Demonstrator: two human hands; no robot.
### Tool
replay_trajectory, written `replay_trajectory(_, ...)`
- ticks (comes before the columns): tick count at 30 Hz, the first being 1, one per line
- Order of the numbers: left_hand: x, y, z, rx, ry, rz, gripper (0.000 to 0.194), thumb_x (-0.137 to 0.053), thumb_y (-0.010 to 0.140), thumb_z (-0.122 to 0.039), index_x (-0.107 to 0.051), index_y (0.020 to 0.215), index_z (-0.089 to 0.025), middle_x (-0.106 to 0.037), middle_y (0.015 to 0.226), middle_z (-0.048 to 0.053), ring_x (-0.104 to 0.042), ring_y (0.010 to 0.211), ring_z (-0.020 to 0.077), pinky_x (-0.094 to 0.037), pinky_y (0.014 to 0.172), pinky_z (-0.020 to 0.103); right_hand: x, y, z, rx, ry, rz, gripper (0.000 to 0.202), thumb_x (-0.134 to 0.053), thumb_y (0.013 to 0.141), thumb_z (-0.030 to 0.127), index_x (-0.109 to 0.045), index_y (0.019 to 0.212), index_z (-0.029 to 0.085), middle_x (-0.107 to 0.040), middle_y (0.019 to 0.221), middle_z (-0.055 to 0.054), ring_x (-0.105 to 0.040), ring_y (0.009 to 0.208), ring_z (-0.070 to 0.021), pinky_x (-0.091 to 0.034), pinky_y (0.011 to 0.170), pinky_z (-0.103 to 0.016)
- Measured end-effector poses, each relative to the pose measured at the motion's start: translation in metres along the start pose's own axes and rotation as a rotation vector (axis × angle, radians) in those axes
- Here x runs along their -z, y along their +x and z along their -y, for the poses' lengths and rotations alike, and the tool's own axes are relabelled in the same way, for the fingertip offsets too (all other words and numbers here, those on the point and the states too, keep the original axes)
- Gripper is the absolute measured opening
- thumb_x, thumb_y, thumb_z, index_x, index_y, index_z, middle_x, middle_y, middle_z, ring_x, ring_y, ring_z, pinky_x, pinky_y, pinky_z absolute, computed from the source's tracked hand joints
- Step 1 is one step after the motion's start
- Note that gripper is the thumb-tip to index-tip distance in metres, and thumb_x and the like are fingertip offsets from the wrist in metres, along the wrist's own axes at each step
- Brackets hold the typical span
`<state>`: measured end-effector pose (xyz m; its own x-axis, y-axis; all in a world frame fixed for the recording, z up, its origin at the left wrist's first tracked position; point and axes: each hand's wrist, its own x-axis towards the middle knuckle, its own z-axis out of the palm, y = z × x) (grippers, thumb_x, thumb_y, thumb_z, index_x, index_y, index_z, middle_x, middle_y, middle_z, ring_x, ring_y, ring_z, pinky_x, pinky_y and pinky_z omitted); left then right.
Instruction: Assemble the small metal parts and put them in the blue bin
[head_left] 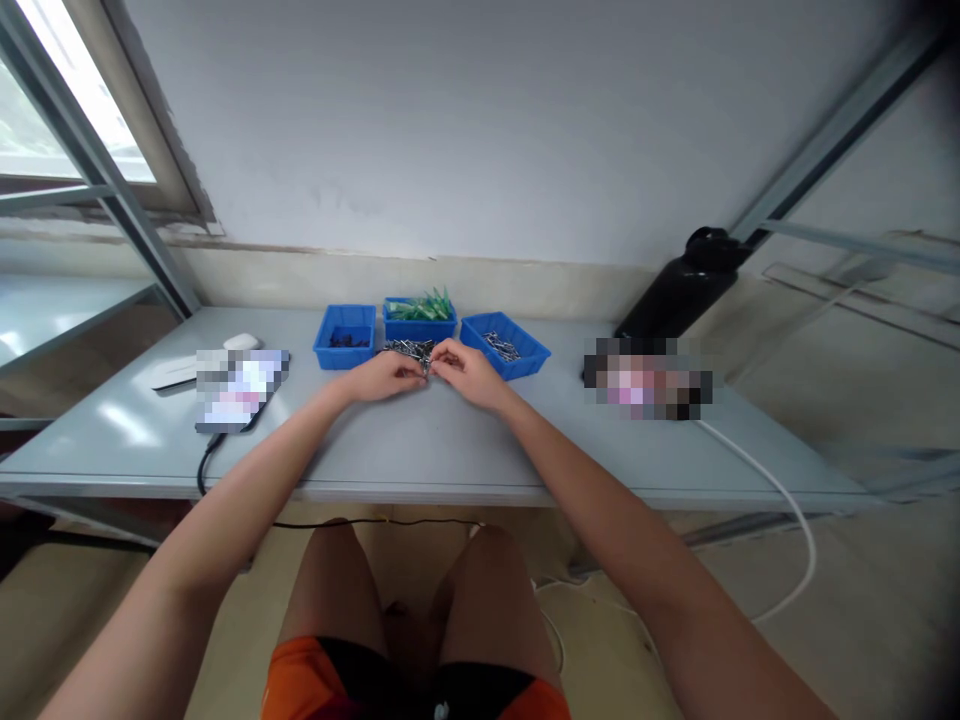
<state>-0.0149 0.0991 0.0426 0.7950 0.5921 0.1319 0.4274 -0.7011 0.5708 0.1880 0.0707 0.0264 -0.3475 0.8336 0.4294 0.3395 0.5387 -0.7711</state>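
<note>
My left hand [388, 377] and my right hand [469, 372] meet at the middle of the desk, fingertips pinched close together around something small that I cannot make out. Just behind them lies a heap of small metallic and dark pieces [407, 348], partly covered by my fingers. Around it stand blue bins: the left bin [324, 357] holds small dark pieces [349, 338], the back bin [420, 328] holds green pointed pieces [420, 308], and the right bin [536, 354], set at an angle, holds slim silvery pieces [501, 346].
On the grey desk [435, 450], a phone [244, 390] with a black cable [204, 465] lies left, beside a white rounded object [241, 342]. At right, a black bottle [679, 295] leans near a blurred-out device [645, 385] with a white cable [787, 500]. A wall [450, 150] rises behind.
</note>
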Motion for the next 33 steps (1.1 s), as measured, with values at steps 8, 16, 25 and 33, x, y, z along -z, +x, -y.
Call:
replay_trajectory(8,0.005,0.0,0.004,-0.01,0.009,-0.258,0.028,-0.052,0.089,-0.036,-0.072,0.09,-0.016,-0.072,0.085,0.003,-0.061,0.076,0.0143,-0.044,0.068,0.024,0.013,0.001,-0.001,-0.017,-0.195,-0.098,0.013,-0.053,0.08,0.031,-0.059,0.082,0.02,-0.066,0.079,-0.004,-0.057,0.071,-0.0159,-0.043,0.067,-0.028)
replay_trajectory(16,0.004,0.003,0.003,-0.093,0.093,-0.499,0.022,-0.061,0.088,-0.034,-0.074,0.086,-0.017,-0.073,0.084,0.005,-0.064,0.077,0.0153,-0.048,0.069,0.024,0.008,-0.002,0.002,-0.08,-0.251,0.045,0.013,-0.052,0.078,0.024,-0.063,0.082,0.018,-0.067,0.076,-0.003,-0.059,0.07,-0.0153,-0.043,0.068,-0.027)
replay_trajectory(25,0.003,0.002,0.002,-0.076,0.091,-0.533,0.018,-0.064,0.086,-0.033,-0.074,0.086,-0.018,-0.073,0.083,0.004,-0.063,0.073,0.0142,-0.047,0.066,0.023,0.007,-0.003,0.003,-0.065,-0.3,0.1,0.019,-0.052,0.083,0.026,-0.067,0.09,0.017,-0.069,0.078,-0.003,-0.059,0.071,-0.0147,-0.042,0.069,-0.027)
replay_trajectory(33,0.005,0.002,0.004,-0.011,0.13,-0.524,0.016,-0.064,0.086,-0.03,-0.074,0.088,-0.017,-0.073,0.084,0.004,-0.062,0.074,0.014,-0.048,0.072,0.024,0.01,-0.002,0.002,-0.042,-0.271,0.08,0.019,-0.053,0.085,0.032,-0.067,0.086,0.018,-0.068,0.075,-0.003,-0.059,0.07,-0.0158,-0.041,0.066,-0.027)
